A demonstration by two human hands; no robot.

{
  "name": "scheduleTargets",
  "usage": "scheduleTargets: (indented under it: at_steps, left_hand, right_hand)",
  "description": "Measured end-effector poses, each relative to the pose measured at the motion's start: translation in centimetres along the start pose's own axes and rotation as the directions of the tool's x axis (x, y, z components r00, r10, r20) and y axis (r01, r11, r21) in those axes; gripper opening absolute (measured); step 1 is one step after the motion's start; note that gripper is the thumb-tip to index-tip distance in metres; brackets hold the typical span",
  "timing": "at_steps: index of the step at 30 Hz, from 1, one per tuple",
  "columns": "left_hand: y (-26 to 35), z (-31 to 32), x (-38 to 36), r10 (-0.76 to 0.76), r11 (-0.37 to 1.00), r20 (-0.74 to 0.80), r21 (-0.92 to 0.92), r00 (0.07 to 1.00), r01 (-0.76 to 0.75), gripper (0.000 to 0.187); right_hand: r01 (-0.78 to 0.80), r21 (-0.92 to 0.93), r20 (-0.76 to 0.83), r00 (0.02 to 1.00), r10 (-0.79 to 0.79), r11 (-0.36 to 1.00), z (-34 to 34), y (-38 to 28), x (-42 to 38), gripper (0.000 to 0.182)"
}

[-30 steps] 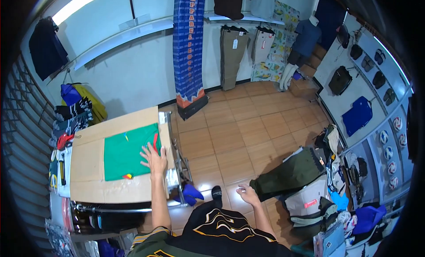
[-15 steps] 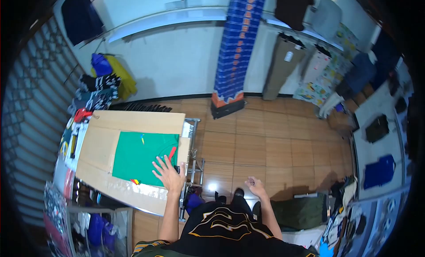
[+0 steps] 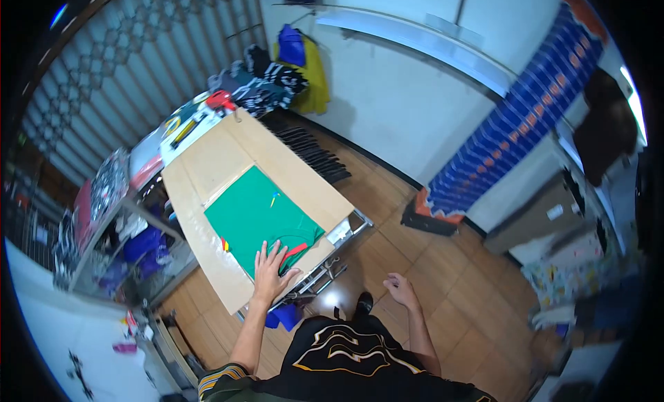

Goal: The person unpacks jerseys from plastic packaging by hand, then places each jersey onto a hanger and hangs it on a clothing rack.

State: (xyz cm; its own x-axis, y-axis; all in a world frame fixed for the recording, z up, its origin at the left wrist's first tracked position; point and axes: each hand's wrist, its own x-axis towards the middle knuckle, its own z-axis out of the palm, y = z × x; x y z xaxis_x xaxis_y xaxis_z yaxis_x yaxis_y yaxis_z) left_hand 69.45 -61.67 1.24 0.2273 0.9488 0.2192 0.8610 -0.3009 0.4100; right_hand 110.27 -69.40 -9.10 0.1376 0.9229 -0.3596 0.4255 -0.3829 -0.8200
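My left hand lies spread on a green shirt atop a table; my right hand hangs half-curled, loose.

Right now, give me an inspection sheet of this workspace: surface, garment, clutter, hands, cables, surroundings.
Surface: brown board on a metal-framed table.
Job's things: green garment lies flat on it; red strip near the neckline.
Clutter: red object and black-and-yellow tool at the board's far end.
Left hand: fingers spread on the garment, beside the red strip.
Right hand: over the floor, fingers partly curled, nothing visible in it.
Cables: nothing seen that is clearly one.
Surroundings: slatted metal shutter, blue banner, tiled floor.
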Motion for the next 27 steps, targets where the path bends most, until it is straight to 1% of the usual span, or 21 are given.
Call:
scheduleTargets:
  at_steps: [2, 4, 5, 7, 8, 10, 11, 13, 14, 16, 18, 20, 21, 22, 24, 26, 27]
  left_hand:
    - [1.2, -0.1, -0.1, -0.072, 0.997, -0.044, 0.000, 0.996, 0.072, 0.070]
    - [2.3, 0.3, -0.7, -0.176, 0.984, -0.047, 0.016, 0.983, 0.177, 0.067]
    - [2.9, 0.8, -1.1, -0.213, 0.976, -0.066, 0.024, 0.975, 0.215, 0.067]
    - [4.7, 1.8, -1.7, -0.359, 0.933, -0.172, -0.045, 0.917, 0.356, 0.066]
    - [5.7, 2.1, -1.8, -0.384, 0.923, -0.190, -0.043, 0.904, 0.383, 0.066]
    - [8.1, 2.2, -1.9, -0.496, 0.865, -0.233, -0.054, 0.837, 0.498, 0.065]
    - [8.7, 2.8, -2.1, -0.530, 0.845, -0.246, -0.079, 0.812, 0.528, 0.066]
    - [10.0, 3.4, -2.1, -0.569, 0.819, -0.278, -0.105, 0.774, 0.564, 0.066]
    - [10.5, 3.7, -2.0, -0.585, 0.808, -0.292, -0.131, 0.756, 0.575, 0.065]
    - [11.7, 3.8, -1.2, -0.610, 0.790, -0.290, -0.153, 0.737, 0.594, 0.064]
    - [12.7, 3.8, -0.3, -0.627, 0.777, -0.269, -0.147, 0.731, 0.612, 0.065]
    - [13.2, 4.1, 0.5, -0.635, 0.771, -0.269, -0.158, 0.724, 0.617, 0.066]
    - [13.2, 4.3, 0.8, -0.621, 0.782, -0.272, -0.158, 0.735, 0.603, 0.066]
    - [13.2, 4.4, 1.2, -0.606, 0.794, -0.276, -0.157, 0.746, 0.587, 0.067]
    - [13.1, 4.5, 2.0, -0.609, 0.792, -0.281, -0.172, 0.741, 0.586, 0.066]
    - [13.0, 4.3, 2.5, -0.632, 0.775, -0.253, -0.168, 0.733, 0.610, 0.066]
    - [12.8, 4.1, 2.6, -0.638, 0.769, -0.246, -0.158, 0.730, 0.619, 0.066]
  right_hand:
    - [0.070, -0.031, 0.059, 0.996, -0.068, 0.997, -2.3, 0.0, 3.2, 0.045]
    - [0.108, 0.027, 0.093, 0.990, -0.110, 0.994, -3.9, -0.2, 6.4, 0.045]
    - [0.127, 0.018, 0.131, 0.983, -0.128, 0.992, -4.6, -0.5, 8.0, 0.045]
    - [0.209, 0.049, 0.129, 0.968, -0.213, 0.977, -5.5, -2.8, 10.7, 0.041]
    - [0.225, 0.043, 0.158, 0.961, -0.229, 0.974, -5.9, -4.2, 11.7, 0.041]
    - [0.313, 0.131, 0.120, 0.937, -0.328, 0.941, -6.0, -8.3, 12.8, 0.037]
    - [0.324, 0.129, 0.148, 0.928, -0.341, 0.937, -5.8, -10.1, 13.5, 0.037]
    - [0.396, 0.187, 0.126, 0.898, -0.422, 0.899, -4.8, -13.3, 14.8, 0.032]
    - [0.404, 0.188, 0.149, 0.889, -0.432, 0.895, -4.0, -14.8, 15.3, 0.032]
    - [0.487, 0.271, 0.142, 0.833, -0.535, 0.831, -2.4, -17.7, 15.9, 0.030]
    - [0.503, 0.251, 0.185, 0.814, -0.551, 0.827, -0.8, -20.6, 15.9, 0.030]
    - [0.593, 0.205, 0.227, 0.745, -0.627, 0.779, 0.8, -23.0, 15.8, 0.029]
    - [0.608, 0.240, 0.248, 0.715, -0.653, 0.757, 1.9, -23.8, 16.3, 0.029]
    - [0.613, 0.241, 0.249, 0.710, -0.659, 0.752, 2.9, -24.4, 16.8, 0.029]
    - [0.648, 0.270, 0.314, 0.641, -0.701, 0.713, 5.0, -25.8, 17.7, 0.029]
    - [0.670, 0.269, 0.334, 0.609, -0.719, 0.692, 7.1, -27.3, 18.8, 0.029]
    - [0.727, 0.212, 0.349, 0.568, -0.745, 0.653, 8.1, -28.4, 19.2, 0.031]
